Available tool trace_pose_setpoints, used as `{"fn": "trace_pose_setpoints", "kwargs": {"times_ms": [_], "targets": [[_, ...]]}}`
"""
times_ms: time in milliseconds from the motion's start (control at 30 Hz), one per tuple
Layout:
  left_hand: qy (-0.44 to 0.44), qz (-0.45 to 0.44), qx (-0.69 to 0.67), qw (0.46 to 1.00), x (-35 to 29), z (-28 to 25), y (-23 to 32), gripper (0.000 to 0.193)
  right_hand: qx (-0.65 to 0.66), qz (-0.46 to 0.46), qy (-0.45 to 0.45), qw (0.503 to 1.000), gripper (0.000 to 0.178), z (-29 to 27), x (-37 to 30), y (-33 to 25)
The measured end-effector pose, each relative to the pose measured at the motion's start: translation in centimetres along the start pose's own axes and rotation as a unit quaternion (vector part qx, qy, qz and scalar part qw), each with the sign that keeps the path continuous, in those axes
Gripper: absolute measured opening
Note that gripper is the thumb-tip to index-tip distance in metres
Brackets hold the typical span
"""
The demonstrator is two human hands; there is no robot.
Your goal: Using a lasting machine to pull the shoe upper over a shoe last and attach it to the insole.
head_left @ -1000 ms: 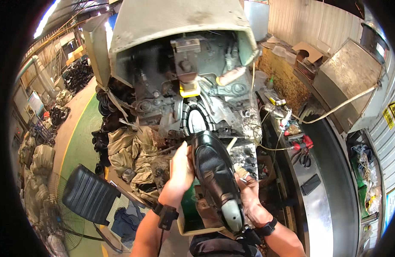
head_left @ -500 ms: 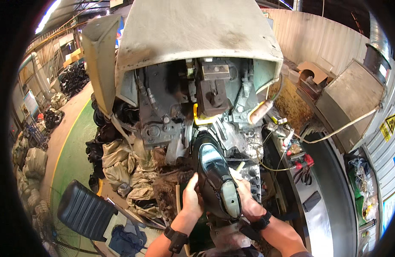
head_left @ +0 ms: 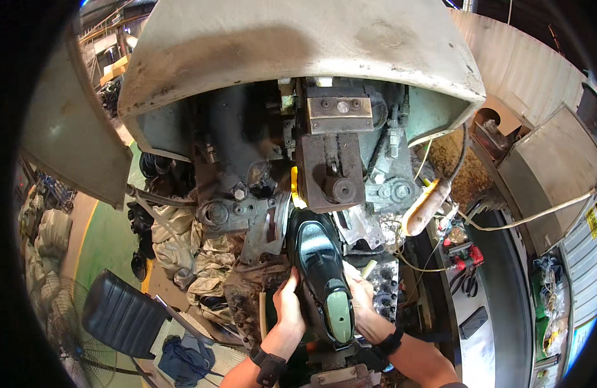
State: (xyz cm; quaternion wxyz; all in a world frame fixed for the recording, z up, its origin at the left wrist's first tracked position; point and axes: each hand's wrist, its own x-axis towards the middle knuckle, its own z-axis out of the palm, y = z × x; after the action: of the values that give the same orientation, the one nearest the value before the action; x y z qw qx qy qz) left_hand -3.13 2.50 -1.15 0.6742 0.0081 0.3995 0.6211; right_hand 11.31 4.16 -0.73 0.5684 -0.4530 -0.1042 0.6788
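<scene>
A black shoe on a pale green last is held between both my hands, its toe pointing away from me. My left hand is closed against the shoe's left side. On the other side my right hand grips it near the heel, most of its fingers hidden. The toe end sits among the metal plates of a machine, just below a dark metal block. A bright yellow piece shows beside that block. Both wrists wear dark bands.
A large worn pale hood covers the machine. From its right side hangs a worn handle on a cable. Red-handled tools lie on a bench at right. A black chair and beige sacks stand left.
The machine and its hood look larger and nearer. The shoe's toe has come up close beneath the dark block, which hides more of the yellow piece. Both hands keep their hold.
</scene>
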Motion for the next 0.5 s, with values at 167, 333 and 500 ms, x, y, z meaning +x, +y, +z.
{"fn": "trace_pose_setpoints", "kwargs": {"times_ms": [167, 333, 500], "targets": [[0.032, 0.051, 0.014, 0.998, 0.7, 0.1, -0.7, 0.029, 0.044, -0.029, -0.06, 0.997, 0.022, -1.5, 1.7, 1.5], [0.065, 0.115, 0.054, 0.99, 2.4, -0.8, -2.0, 0.024, 0.072, -0.04, -0.08, 0.993, 0.021, -2.7, 4.3, 3.0], [0.045, 0.124, 0.067, 0.989, 3.3, -1.8, -2.2, 0.023, 0.072, -0.035, -0.061, 0.995, 0.024, -0.4, 3.0, 1.8]]}}
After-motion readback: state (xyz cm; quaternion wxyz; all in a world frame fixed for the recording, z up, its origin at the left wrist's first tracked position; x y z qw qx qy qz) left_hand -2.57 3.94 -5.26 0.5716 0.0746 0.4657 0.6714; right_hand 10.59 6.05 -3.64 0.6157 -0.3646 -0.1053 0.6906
